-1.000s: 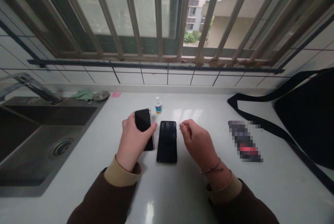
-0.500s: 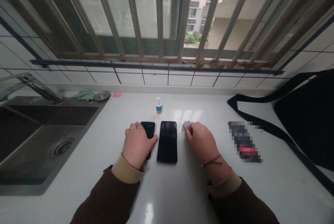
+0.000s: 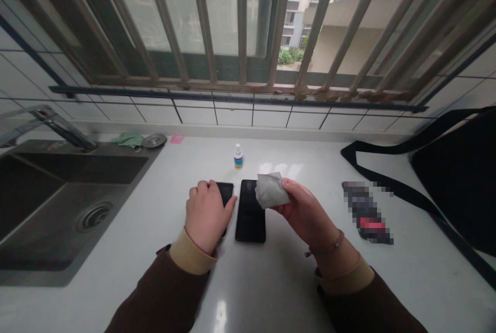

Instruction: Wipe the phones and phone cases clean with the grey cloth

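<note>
My left hand (image 3: 207, 214) rests over a black-screened phone (image 3: 227, 193) on the counter, fingers curled at its left and thumb by its right edge. Much of that phone is hidden beneath the hand. Just to its right lies a second, black phone (image 3: 250, 227), flat with its screen dark. My right hand (image 3: 304, 209) pinches a folded grey cloth (image 3: 271, 191) between thumb and fingers, held up over the black phone's upper right corner. Behind the phones stands a small white spray bottle (image 3: 238, 158) with a blue and yellow label.
A sink (image 3: 89, 250) with a faucet (image 3: 65, 129) is at the left. Near its back corner lie a green cloth (image 3: 129, 139), a metal drain lid (image 3: 154, 140) and a pink slip (image 3: 176, 139). On the right are a blurred-out dark item (image 3: 366, 211) and a black bag (image 3: 461, 178) with straps.
My right hand has lifted the grey cloth off the counter, turned it and moved it left over the black phone. My left hand has stayed on the other phone.
</note>
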`<state>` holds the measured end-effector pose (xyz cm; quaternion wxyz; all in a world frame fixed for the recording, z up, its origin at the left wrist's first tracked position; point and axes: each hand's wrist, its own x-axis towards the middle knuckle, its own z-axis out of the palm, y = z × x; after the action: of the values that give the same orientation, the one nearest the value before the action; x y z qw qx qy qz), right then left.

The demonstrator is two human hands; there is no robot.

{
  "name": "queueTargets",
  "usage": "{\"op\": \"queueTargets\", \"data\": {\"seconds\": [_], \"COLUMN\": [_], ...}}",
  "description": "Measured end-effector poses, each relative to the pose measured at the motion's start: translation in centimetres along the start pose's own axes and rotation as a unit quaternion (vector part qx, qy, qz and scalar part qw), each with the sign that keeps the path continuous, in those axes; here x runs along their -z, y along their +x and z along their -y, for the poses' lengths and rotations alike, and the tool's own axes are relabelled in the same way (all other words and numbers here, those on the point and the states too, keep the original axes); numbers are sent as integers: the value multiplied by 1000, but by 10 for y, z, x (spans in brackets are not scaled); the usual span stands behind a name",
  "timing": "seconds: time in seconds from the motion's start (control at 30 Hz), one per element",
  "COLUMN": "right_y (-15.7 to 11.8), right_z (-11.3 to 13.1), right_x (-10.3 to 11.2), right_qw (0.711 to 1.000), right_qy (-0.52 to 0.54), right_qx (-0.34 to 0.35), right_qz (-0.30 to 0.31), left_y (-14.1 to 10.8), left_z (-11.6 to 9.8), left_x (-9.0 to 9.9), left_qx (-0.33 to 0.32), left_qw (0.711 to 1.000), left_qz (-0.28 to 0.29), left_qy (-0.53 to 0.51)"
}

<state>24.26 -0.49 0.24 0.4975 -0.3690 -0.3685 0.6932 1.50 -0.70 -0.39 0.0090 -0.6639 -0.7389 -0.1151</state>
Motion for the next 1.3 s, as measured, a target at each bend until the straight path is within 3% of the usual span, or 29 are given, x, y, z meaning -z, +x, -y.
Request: {"op": "queueTargets", "data": {"seconds": [0.1, 0.17, 0.23, 0.3, 0.33, 0.37, 0.47, 0.6, 0.67, 0.8, 0.9, 0.97, 1.03, 1.17, 1.3], "right_y": [-1, -3, -5, -7, -8, -8, -7, -2, 0, 1, 0, 0, 1, 0, -1], "right_z": [-1, -1, 1, 3, 3, 3, -1, -12, -16, -18, -16, -14, -12, -6, -2], "right_x": [-1, -1, -3, -5, -6, -7, -7, -3, -1, 3, 6, 8, 9, 10, 12], "right_qw": [999, 999, 998, 997, 997, 997, 997, 997, 993, 972, 951, 949, 956, 966, 968], "right_qy": [28, 23, -6, -39, -48, -49, -32, -49, -99, -211, -262, -273, -270, -245, -227], "right_qx": [-6, -1, 10, 25, 32, 38, 43, 47, 56, 100, 154, 150, 114, 30, 15], "right_qz": [20, 41, 58, 61, 58, 55, 47, 38, 32, -14, -49, -42, -12, 80, 102], "left_y": [2, 1, -3, -10, -14, -17, -22, -21, -20, -18, -17, -17, -18, -19, -20], "left_z": [-3, -7, -14, -22, -26, -30, -37, -39, -38, -36, -35, -35, -33, -28, -24], "left_x": [10, 14, 14, 11, 9, 7, 3, -1, -2, -4, -5, -4, -3, -1, 0], "left_qx": [-43, -74, -64, -14, 5, 15, 21, 31, 32, 37, 30, 14, -12, -76, -119], "left_qw": [983, 945, 866, 742, 686, 650, 611, 561, 557, 575, 587, 602, 635, 739, 773], "left_qz": [-104, -80, 53, 190, 229, 250, 265, 232, 206, 165, 165, 180, 186, 157, 147], "left_qy": [-141, -307, -494, -643, -691, -718, -745, -794, -804, -801, -792, -778, -749, -651, -605]}}
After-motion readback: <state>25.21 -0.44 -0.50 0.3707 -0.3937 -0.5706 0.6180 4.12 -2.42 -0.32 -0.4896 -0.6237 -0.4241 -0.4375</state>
